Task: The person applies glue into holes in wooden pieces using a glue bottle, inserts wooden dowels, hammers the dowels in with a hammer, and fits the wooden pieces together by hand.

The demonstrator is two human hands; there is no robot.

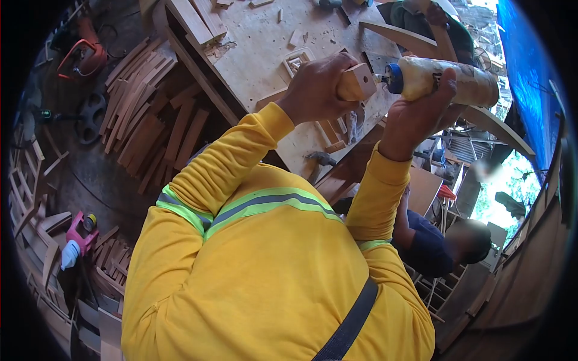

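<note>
My left hand (319,84) is closed around a wooden piece (359,83), whose end face with a small round hole points to the right. In my right hand (421,114) is a glue bottle (451,81), a cloudy plastic one with a blue cap (394,78), held on its side. The bottle's nozzle points left at the holed end, close to it; whether it touches or enters the hole I cannot tell. Both hands are raised above the workbench (253,66). On the bench below lies a dark-headed tool, perhaps a hammer (319,158).
Curved wooden strips (135,90) are stacked on the floor at left. A pink power tool (81,231) and an orange tool (87,57) lie farther left. A person in dark blue (430,246) is at right, another (409,24) at the top. A blue tarp (530,78) hangs far right.
</note>
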